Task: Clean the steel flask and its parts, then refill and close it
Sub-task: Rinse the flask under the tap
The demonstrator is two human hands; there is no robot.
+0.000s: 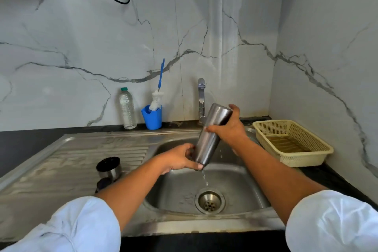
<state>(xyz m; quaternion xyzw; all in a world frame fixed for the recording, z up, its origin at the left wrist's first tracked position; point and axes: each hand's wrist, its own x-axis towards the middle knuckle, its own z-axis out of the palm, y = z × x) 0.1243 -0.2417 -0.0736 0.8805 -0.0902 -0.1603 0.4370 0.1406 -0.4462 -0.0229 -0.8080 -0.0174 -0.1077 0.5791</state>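
While water dribbles below her fingers, left hand (180, 158) and right hand (229, 128) both clasp the upturned flask (210, 139).

left sleeve (67, 225): white, loose, creased | right sleeve (335, 221): white, loose, creased | forearms (131, 182): bare below elbow

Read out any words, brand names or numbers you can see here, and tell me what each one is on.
None can be read.
On the steel flask: plain metal, no marking shows.
On the plastic bottle: no label visible.
On the sink drainboard: a faint embossed mark, too blurred to read.
On the blue holder and the basket: no print.
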